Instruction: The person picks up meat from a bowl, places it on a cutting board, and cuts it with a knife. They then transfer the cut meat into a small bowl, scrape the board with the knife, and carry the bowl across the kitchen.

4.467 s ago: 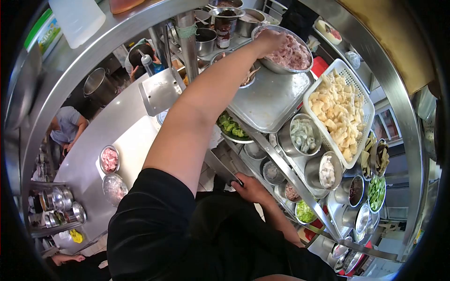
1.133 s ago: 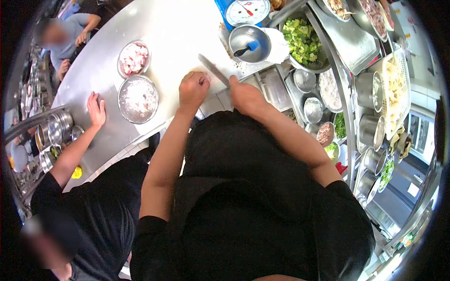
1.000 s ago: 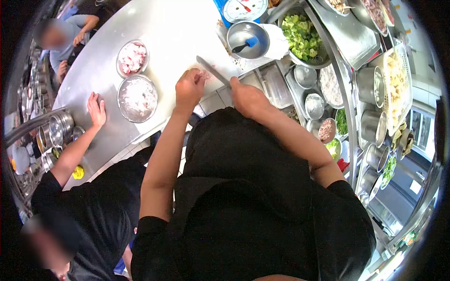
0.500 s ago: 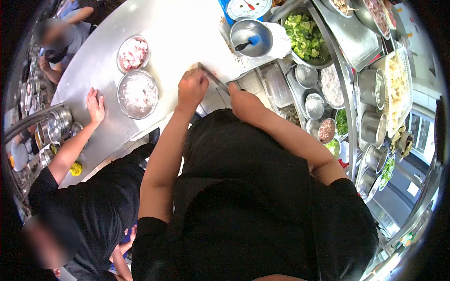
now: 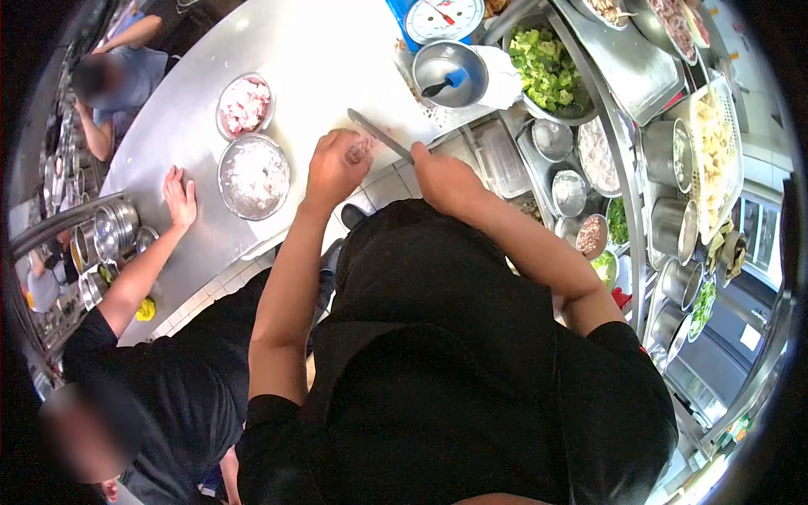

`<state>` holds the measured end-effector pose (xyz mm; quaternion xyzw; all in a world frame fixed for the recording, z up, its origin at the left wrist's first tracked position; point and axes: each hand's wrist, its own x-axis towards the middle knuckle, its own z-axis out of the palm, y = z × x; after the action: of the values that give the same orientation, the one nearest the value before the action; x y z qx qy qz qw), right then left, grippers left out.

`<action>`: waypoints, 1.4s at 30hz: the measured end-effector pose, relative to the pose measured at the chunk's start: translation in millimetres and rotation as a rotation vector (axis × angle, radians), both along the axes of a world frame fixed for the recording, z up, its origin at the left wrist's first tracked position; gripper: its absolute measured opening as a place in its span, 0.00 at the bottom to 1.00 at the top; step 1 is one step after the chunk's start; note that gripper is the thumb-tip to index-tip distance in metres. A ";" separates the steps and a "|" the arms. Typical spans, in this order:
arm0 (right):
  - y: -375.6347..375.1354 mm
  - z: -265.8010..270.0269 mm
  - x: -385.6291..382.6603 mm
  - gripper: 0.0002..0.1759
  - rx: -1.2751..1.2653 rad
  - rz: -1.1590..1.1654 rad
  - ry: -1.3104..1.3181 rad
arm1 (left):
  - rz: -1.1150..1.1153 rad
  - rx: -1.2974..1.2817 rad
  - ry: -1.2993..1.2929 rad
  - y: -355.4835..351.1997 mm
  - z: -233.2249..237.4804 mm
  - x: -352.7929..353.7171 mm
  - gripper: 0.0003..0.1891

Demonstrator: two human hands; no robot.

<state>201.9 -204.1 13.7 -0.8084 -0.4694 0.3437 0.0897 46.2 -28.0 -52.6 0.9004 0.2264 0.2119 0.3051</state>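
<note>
Item: one knife (image 5: 380, 136), held by the handle in the closed right hand (image 5: 446, 181), above the near edge of the white board (image 5: 337, 84) on the worktop (image 5: 160, 151); whether its tip touches the board cannot be told. Item: one piece of pink meat (image 5: 360, 151), pinched narrowly in the left hand (image 5: 332, 172), just beside the blade. Adjacent, to the left: a bowl of pink pieces (image 5: 269, 111) and, nearer the body, a bowl with white powder (image 5: 253, 211); farther left, a co-worker's hand (image 5: 178, 200), laid on the worktop. Beyond the knife, to the right: a metal bowl (image 5: 474, 87) holding a blue brush (image 5: 455, 77), with a dial scale (image 5: 443, 18) behind. Hazards, as judged: a cut to the left fingers, should the meat, probably slick, slide in the pinch while the blade is so close; a piece lost to the floor, both hands being at the board's near edge; a nick, should the knife handle turn in a damp grip. Orientation: knife tip points away from the body and to the left, handle toward the right hand; long axis a diagonal across the board's near edge. Facing of the cutting edge: not discernible.
</note>
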 end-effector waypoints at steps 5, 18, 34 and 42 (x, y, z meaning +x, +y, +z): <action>-19.4 -12.5 -6.8 0.12 0.018 0.055 0.003 | 0.029 -0.051 0.095 -4.1 -11.6 -8.7 0.13; -7.0 -55.0 -19.0 0.12 0.136 0.098 -0.035 | 0.052 0.008 0.056 -9.8 -21.0 -8.0 0.10; -9.7 -25.8 -5.1 0.14 -0.032 -0.086 -0.003 | 0.248 -0.119 0.079 -5.4 -17.7 -4.1 0.11; -8.9 -28.4 -14.8 0.14 0.038 0.035 0.032 | 0.163 -0.039 0.107 -3.8 -28.9 -5.5 0.11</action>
<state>187.1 -212.9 -14.7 -0.7927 -0.4884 0.3490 0.1064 40.7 -31.8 -81.5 0.8828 0.3190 0.1833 0.2920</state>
